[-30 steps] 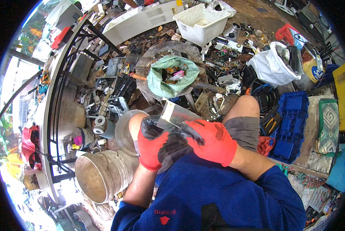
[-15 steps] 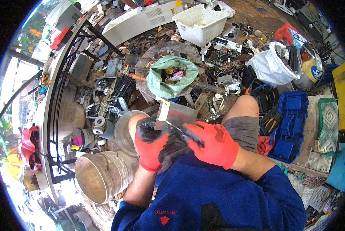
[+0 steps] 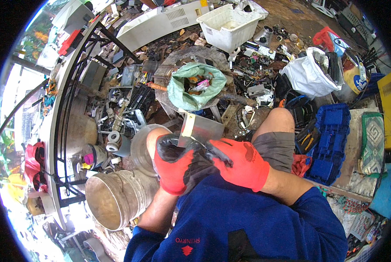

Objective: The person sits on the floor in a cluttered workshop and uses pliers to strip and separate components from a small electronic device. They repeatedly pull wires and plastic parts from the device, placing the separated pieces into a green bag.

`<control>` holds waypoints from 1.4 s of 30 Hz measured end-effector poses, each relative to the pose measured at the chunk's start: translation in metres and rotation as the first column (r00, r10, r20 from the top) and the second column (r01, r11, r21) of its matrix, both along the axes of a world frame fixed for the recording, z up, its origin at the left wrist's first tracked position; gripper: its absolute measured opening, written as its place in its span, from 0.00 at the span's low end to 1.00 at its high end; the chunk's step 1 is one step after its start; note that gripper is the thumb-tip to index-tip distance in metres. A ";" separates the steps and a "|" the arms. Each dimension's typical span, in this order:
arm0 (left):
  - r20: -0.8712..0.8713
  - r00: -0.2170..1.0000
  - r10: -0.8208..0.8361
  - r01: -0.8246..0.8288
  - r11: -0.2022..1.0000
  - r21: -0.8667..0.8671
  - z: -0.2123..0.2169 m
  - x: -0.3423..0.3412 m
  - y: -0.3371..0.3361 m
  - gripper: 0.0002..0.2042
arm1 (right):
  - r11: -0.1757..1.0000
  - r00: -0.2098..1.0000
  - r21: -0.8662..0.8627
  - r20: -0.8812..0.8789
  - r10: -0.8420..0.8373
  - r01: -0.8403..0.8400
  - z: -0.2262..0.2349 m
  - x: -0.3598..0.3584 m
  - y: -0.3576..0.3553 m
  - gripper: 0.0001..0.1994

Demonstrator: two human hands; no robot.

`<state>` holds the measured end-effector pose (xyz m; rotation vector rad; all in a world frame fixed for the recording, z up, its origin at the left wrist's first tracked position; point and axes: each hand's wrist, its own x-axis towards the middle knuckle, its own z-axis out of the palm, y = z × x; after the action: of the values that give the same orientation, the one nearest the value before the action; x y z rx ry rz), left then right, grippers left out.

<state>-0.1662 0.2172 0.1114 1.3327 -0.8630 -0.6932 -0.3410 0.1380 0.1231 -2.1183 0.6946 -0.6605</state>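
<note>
My left hand [image 3: 173,168], in a red glove with black palm, is closed on the near left edge of a flat grey metal plate [image 3: 207,127] with a pale yellow strip down its left side. In a matching glove, my right hand [image 3: 244,166] is closed round a slender tool whose thin metal shaft [image 3: 197,140] points at the plate's lower left part. Its handle is mostly hidden by the fingers, so its exact kind does not show. Both hands are close together above my lap. Just beyond the plate stands an open green sack [image 3: 178,94] with mixed scraps inside.
A dirty bucket [image 3: 130,183] lies tilted at the left, near a black-framed table [image 3: 58,131]. Farther off are a white tub [image 3: 224,37] and a white sack [image 3: 306,74]. To the right lies a blue plastic case [image 3: 330,139]. Loose scrap litters the ground.
The plate has tilted slightly and shifted a little to the right. Both hands keep their grip, with the tool's shaft still at the plate.
</note>
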 end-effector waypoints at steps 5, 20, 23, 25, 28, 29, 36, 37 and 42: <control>0.055 0.998 0.006 -0.008 0.999 0.034 -0.002 0.001 0.000 0.15 | 0.999 1.000 -0.031 0.021 -0.019 0.020 -0.006 0.000 0.002 0.19; -0.100 0.995 0.020 -0.024 0.999 -0.042 -0.004 -0.001 -0.004 0.16 | 0.999 1.000 -0.046 -0.002 0.017 -0.017 -0.007 0.002 -0.005 0.18; -0.062 0.998 0.023 -0.024 1.000 -0.018 -0.001 0.000 -0.004 0.16 | 0.998 1.000 -0.056 0.005 0.020 -0.020 -0.006 0.002 -0.006 0.18; -0.043 0.999 0.030 -0.030 0.999 0.012 0.001 0.000 -0.004 0.16 | 0.999 1.000 -0.047 0.013 0.014 -0.014 -0.006 0.003 -0.005 0.18; -0.033 0.999 0.038 -0.036 0.999 0.038 0.001 0.000 -0.003 0.16 | 1.000 1.000 -0.016 0.008 0.011 -0.011 -0.005 0.004 -0.005 0.18; -0.032 0.999 0.033 -0.032 0.999 0.034 0.001 0.000 -0.002 0.16 | 1.000 1.000 -0.007 0.001 0.017 -0.017 -0.004 0.004 -0.005 0.18; -0.065 0.997 0.047 -0.044 0.998 0.045 0.000 -0.004 0.002 0.18 | 1.000 1.000 0.025 0.029 -0.008 0.007 -0.008 0.006 0.000 0.18; -0.056 0.997 0.048 -0.046 0.998 0.032 -0.001 -0.004 0.002 0.18 | 1.000 0.999 0.027 0.037 -0.005 0.004 -0.008 0.006 0.000 0.18; -0.018 0.999 0.041 -0.041 0.999 0.025 -0.002 -0.004 0.001 0.18 | 1.000 0.997 0.003 0.075 -0.029 0.028 -0.013 0.007 0.003 0.18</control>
<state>-0.1699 0.2181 0.1097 1.3600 -0.8127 -0.6850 -0.3343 0.1411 0.1101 -2.0745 0.6851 -0.7503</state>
